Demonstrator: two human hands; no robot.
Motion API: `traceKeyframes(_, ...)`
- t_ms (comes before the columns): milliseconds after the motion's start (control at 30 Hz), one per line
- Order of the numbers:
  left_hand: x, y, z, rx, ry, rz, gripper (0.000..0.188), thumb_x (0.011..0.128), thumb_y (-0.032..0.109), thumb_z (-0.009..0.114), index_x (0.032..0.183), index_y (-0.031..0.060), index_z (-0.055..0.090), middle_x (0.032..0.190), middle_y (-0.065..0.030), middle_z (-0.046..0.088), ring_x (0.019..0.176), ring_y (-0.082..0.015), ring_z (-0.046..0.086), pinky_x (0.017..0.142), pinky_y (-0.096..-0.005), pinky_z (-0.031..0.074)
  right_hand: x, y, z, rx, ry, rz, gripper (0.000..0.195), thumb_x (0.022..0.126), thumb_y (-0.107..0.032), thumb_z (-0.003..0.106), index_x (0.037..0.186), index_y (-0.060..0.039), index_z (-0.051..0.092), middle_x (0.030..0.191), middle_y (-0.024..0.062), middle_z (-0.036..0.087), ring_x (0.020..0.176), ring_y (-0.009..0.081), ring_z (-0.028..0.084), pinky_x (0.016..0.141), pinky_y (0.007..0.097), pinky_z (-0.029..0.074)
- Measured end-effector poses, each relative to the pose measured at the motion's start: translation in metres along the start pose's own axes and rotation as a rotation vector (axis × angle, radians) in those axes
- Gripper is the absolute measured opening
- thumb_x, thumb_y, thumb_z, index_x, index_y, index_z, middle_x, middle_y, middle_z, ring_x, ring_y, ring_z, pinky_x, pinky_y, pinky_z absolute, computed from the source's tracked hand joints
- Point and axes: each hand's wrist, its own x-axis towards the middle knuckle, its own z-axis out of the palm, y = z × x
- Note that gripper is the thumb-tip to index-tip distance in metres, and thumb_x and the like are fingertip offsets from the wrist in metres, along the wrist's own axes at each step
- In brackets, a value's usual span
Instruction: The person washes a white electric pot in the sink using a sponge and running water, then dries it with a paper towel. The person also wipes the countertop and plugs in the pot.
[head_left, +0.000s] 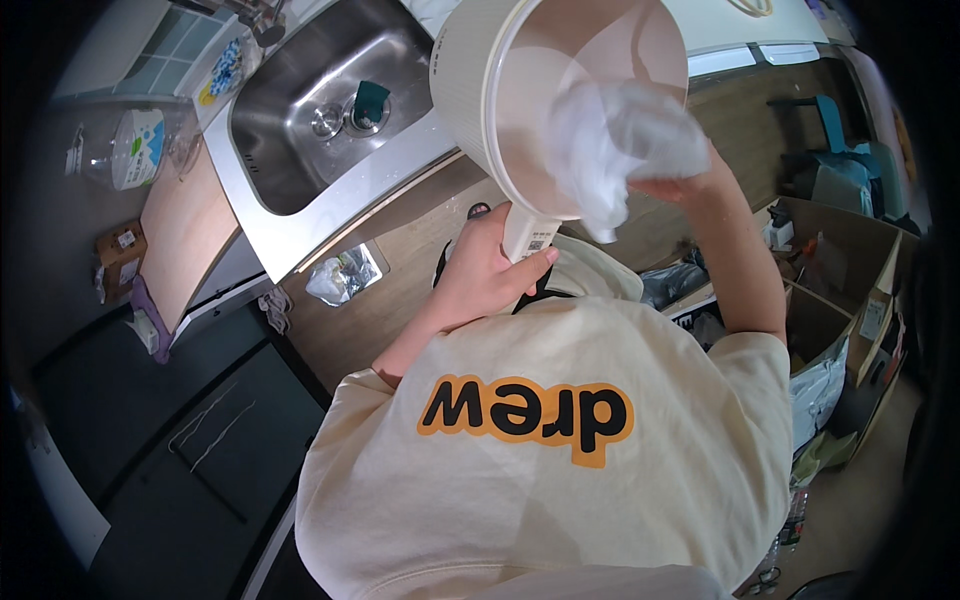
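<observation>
A cream pot with a ribbed outer wall (466, 82) is tilted so that its wide mouth faces me. My left hand (484, 266) grips its short, thick handle (527, 234), which bears small print and a printed code. At the mouth of the pot, my right hand (679, 184) holds a crumpled white cloth or paper wipe (619, 142), blurred by motion. The wipe overlaps the inner wall and lower rim; whether it touches them, I cannot tell. Most of my right fingers are hidden behind it.
A steel sink (281, 161) with a dark green pad (370, 102) at its drain lies left of the pot. A clear plastic bottle (139, 150) is at far left. Open cardboard boxes (821, 296) and a blue chair (831, 135) are at right. A bag (341, 277) lies on the floor.
</observation>
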Motion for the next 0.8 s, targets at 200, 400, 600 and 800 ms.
traceKeyframes(200,0.003,-0.002,0.000,0.000,-0.019,0.014,0.026,0.087,0.006,0.065,0.106,-0.0060,0.052,0.082,-0.0074,0.061,0.058,-0.0113,0.062,0.052,-0.0261,0.050,0.010,0.034,-0.007,0.246,-0.030,-0.117,0.033,0.090,-0.008,0.057,0.122,-0.0012,0.054,0.116,0.0116,0.062,0.108,0.0241,0.062,0.092,0.0406,0.052)
traceKeyframes(400,-0.002,-0.001,0.004,-0.012,0.023,-0.034,0.025,0.086,0.006,0.065,0.105,-0.0056,0.052,0.081,-0.0070,0.061,0.058,-0.0107,0.061,0.052,-0.0260,0.050,-0.003,0.017,0.011,-1.237,-0.067,-0.304,0.016,0.080,0.002,0.057,0.095,-0.0013,0.064,0.097,0.0131,0.064,0.088,0.0276,0.064,0.077,0.0361,0.051)
traceKeyframes(600,-0.007,0.000,0.004,0.035,0.026,-0.060,0.025,0.087,0.006,0.065,0.106,-0.0046,0.053,0.077,-0.0068,0.062,0.057,-0.0111,0.061,0.053,-0.0264,0.050,-0.022,0.001,-0.005,-1.769,0.110,-0.304,0.015,0.078,-0.001,0.065,0.093,-0.0009,0.065,0.097,0.0104,0.065,0.091,0.0310,0.061,0.080,0.0385,0.050)
traceKeyframes(800,-0.010,-0.006,0.009,0.087,0.069,-0.045,0.029,0.088,0.009,0.065,0.109,-0.0051,0.053,0.075,-0.0082,0.063,0.056,-0.0142,0.063,0.053,-0.0283,0.050,-0.026,0.026,-0.003,-1.644,0.089,-0.298,0.020,0.079,0.001,0.065,0.099,0.0028,0.065,0.098,0.0123,0.065,0.093,0.0288,0.061,0.081,0.0348,0.050)
